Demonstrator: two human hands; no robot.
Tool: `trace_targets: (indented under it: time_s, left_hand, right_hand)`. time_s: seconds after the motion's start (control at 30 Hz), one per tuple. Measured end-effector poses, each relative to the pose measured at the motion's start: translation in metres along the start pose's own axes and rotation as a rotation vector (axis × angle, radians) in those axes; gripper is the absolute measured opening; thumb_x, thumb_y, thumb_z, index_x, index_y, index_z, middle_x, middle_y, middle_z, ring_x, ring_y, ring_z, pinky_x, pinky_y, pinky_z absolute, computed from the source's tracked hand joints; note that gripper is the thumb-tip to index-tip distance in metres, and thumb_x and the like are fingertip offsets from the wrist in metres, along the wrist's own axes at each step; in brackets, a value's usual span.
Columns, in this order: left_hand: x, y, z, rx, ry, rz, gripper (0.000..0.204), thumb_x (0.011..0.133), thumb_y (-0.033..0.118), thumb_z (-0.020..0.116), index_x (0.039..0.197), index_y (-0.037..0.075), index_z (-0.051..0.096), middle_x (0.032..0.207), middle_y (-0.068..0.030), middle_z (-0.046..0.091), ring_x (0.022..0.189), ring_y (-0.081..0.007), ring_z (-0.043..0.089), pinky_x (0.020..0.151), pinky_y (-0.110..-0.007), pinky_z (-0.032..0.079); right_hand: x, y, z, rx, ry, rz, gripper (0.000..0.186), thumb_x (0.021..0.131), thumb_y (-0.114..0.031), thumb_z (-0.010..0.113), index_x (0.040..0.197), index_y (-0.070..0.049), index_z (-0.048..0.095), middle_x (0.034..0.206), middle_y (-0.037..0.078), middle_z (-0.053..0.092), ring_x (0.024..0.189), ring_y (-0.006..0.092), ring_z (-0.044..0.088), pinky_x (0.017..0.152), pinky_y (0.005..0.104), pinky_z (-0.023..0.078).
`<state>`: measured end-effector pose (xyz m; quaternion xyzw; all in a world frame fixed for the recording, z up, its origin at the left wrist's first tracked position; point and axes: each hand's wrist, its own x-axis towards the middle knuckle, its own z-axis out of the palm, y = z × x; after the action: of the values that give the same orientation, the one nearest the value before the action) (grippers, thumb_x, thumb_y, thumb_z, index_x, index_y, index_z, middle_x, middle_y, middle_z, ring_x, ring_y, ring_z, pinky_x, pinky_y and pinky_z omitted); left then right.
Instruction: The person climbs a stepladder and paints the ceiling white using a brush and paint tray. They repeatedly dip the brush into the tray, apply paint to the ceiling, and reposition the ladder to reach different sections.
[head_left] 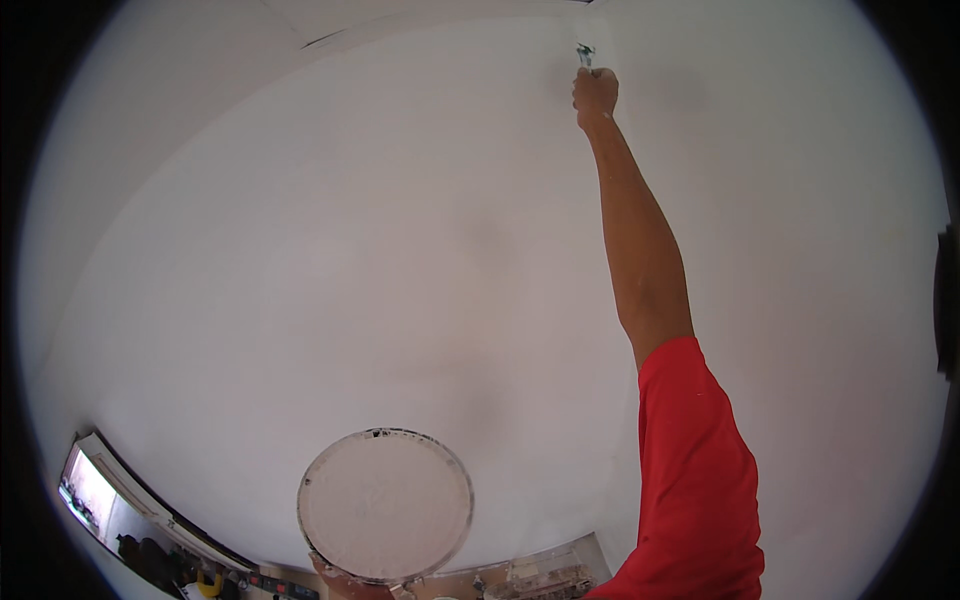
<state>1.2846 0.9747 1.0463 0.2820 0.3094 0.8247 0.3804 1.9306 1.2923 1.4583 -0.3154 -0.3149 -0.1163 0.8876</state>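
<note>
- Red sleeve (695, 450); bare right forearm (640, 220) reaches high against pale surface (400, 280).
- Right hand (597, 93): fingers curled tight around small tool (586, 56); tool near top, contact unclear.
- Left hand (347, 583): mostly hidden, at lower rim of round whitish disc (385, 505); can't tell finger state.
- Disc low, left of sleeve.

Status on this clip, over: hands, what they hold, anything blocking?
Right hand raised, gripping small tool near pale wall. Left hand at lower rim of round pale disc, grip mostly hidden. No obstruction seen around tool.
</note>
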Motion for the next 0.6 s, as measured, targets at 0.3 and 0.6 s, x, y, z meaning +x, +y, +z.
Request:
trace_targets:
  time_s: [0.3, 0.6]
  left_hand:
    - [-0.014, 0.051, -0.032, 0.727, -0.233, 0.596, 0.048, 0.1, 0.036, 0.039, 0.13, -0.001, 0.048, 0.123, -0.0194, 0.062, 0.103, -0.034, 0.067, 0.081, -0.048, 0.06]
    - [0.012, 0.054, -0.012, 0.862, -0.198, 0.629, 0.046, 0.1, 0.032, 0.04, 0.129, -0.003, 0.049, 0.121, -0.02, 0.063, 0.098, -0.0322, 0.069, 0.077, -0.045, 0.061]
  right_hand:
    - [0.053, -0.102, -0.001, 0.034, -0.099, -0.009, 0.012, 0.089, -0.01, 0.058, 0.087, -0.001, 0.052, 0.066, 0.005, 0.055, 0.046, 0.0092, 0.048, 0.035, 0.0255, 0.035]
    - [0.0, -0.102, 0.089, 0.089, -0.136, -0.132, 0.013, 0.088, -0.012, 0.06, 0.085, -0.002, 0.052, 0.067, 0.005, 0.056, 0.047, 0.0102, 0.05, 0.036, 0.0269, 0.037]
